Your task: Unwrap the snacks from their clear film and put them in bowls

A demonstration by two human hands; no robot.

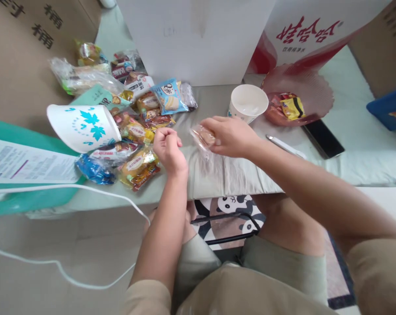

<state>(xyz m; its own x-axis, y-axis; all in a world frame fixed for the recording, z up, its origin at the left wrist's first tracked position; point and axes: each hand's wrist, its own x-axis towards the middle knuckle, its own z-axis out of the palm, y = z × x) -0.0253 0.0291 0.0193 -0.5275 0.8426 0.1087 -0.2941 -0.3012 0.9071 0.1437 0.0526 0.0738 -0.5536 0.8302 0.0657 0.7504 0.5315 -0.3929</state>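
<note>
Low table (217, 175) under a pale grey-green cloth, wrinkled near the front edge. At left, lying directly on it: heap of wrapped snack packets (135, 131), a white paper cup with teal leaf print (82, 127) tipped on its side against the heap, a printed leaflet (23, 162) over a teal bag (17, 197). Toward the middle back, upright empty white paper cup (248, 103), just beside a pink glass dish (303, 94) holding a few packets. Right of the cup, a white pen (285, 146) and a black phone (322, 138), face up, near each other. Behind, a white box (198, 39) and a red-printed carton (309, 30) standing on the same surface.
</note>
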